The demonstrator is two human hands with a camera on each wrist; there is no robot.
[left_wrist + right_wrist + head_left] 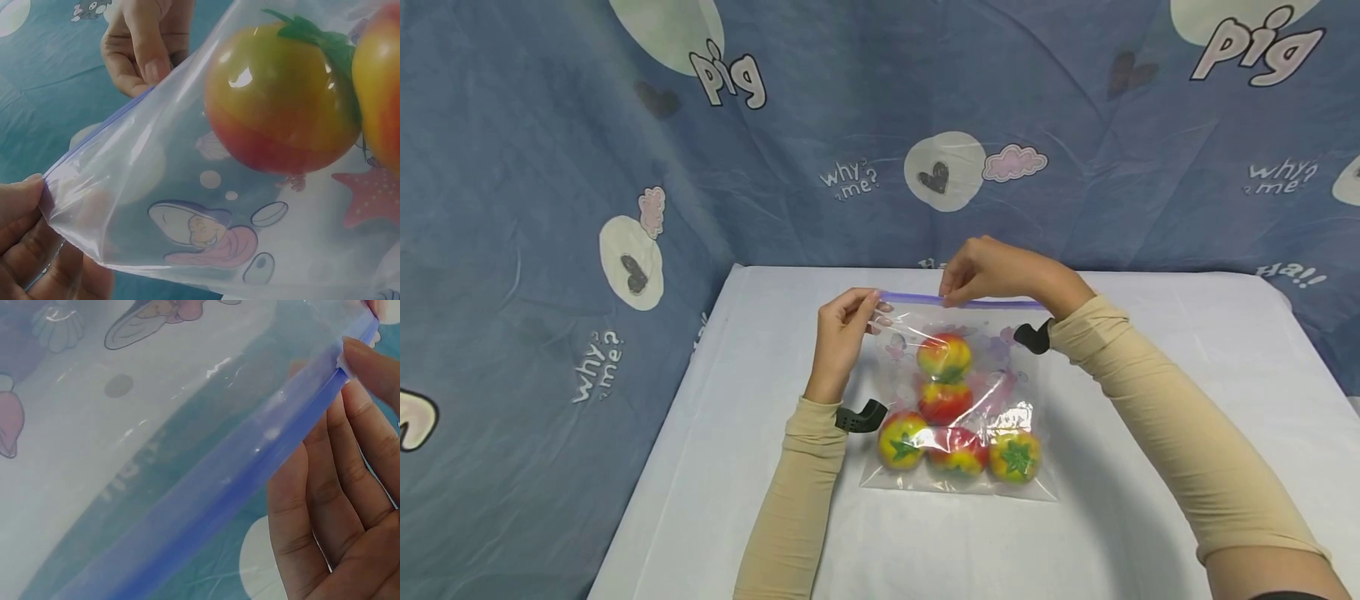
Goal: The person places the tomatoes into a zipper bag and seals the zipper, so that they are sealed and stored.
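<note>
A clear zip bag (pixel 958 483) with cartoon sea prints is held up over the white table by its blue-purple zip edge (pixel 910 297). Inside it are several red-and-yellow, tomato-like fruits (pixel 945 403) with green leafy tops; one fruit (pixel 281 100) looms large in the left wrist view. My left hand (pixel 842 333) pinches the bag's top left corner between thumb and fingers. Further right along the zip, my right hand (pixel 992 271) pinches the edge. In the right wrist view, a small whitish piece (pixel 341 361) shows at the zip beneath the right thumb (pixel 372 369).
The white-covered table (pixel 760 358) spreads under the bag and both arms. Behind it and on the left hangs a blue cloth (pixel 820 100) printed with hearts and words. Black bands (pixel 861 417) sit at the wrists, close beside the bag.
</note>
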